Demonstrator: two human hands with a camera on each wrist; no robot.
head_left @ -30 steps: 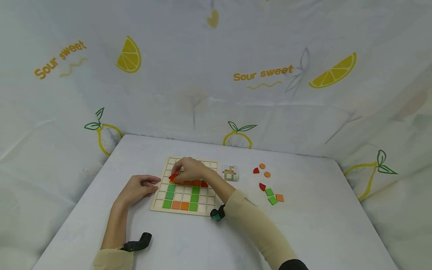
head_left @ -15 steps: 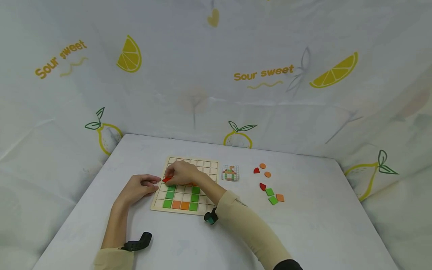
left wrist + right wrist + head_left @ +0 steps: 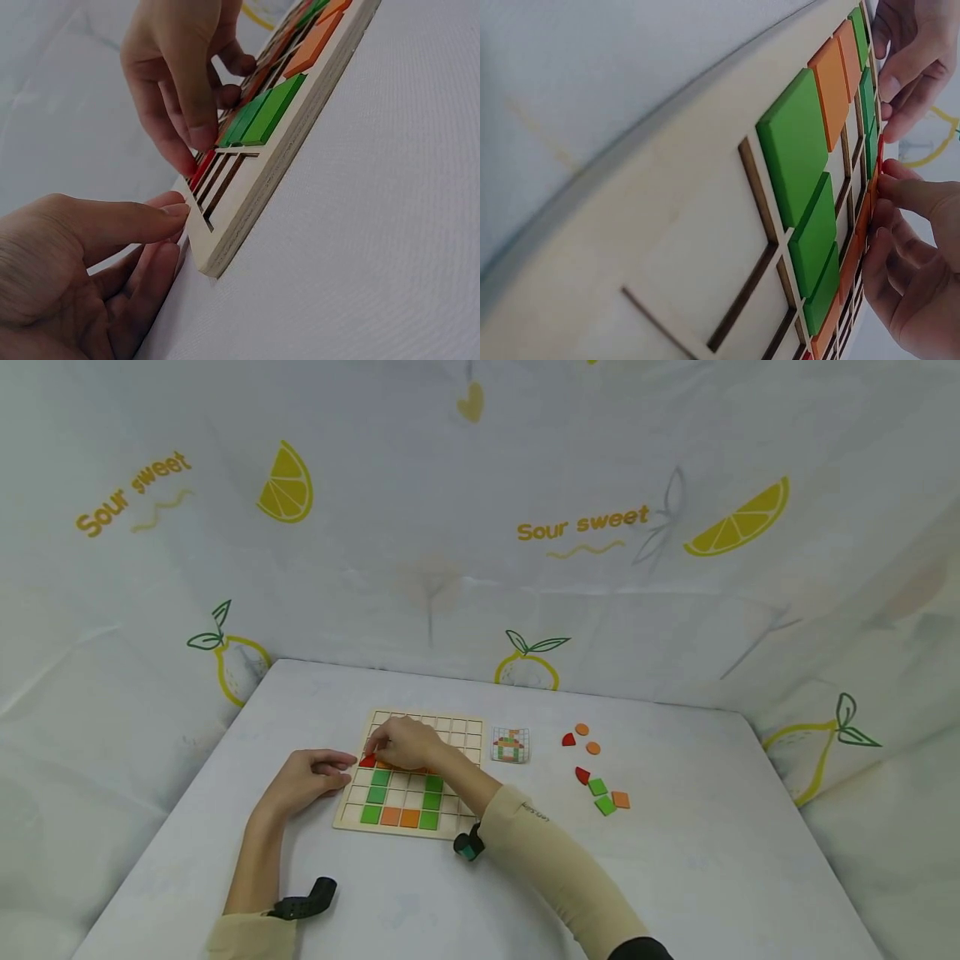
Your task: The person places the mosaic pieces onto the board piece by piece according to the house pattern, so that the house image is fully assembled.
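A wooden grid board [image 3: 352, 812] lies on the table, with green and orange square tiles in its cells. At its left side my right hand [image 3: 408, 743] pinches a red fan-shaped tile [image 3: 201, 171] between thumb and finger, low in a cell at the end of the orange row. That hand and wrist cover part of the board's middle in the head view. My left hand [image 3: 307, 775] is beside the left edge, its thumb and forefinger tips touching the board's side and its other fingers loosely bent. Green tiles [image 3: 795, 150] sit raised in the grid.
A small pattern card [image 3: 511, 745] lies just right of the board. Farther right are loose pieces: orange discs [image 3: 593, 748], red fan-shaped tiles [image 3: 569, 740], green squares [image 3: 605, 806] and an orange square [image 3: 621, 800]. A printed cloth [image 3: 420, 552] hangs behind the table.
My right hand has moved left with the red tile, from above the orange row to the leftmost cell, and lowered it there. The left hand has stayed at the board's edge.
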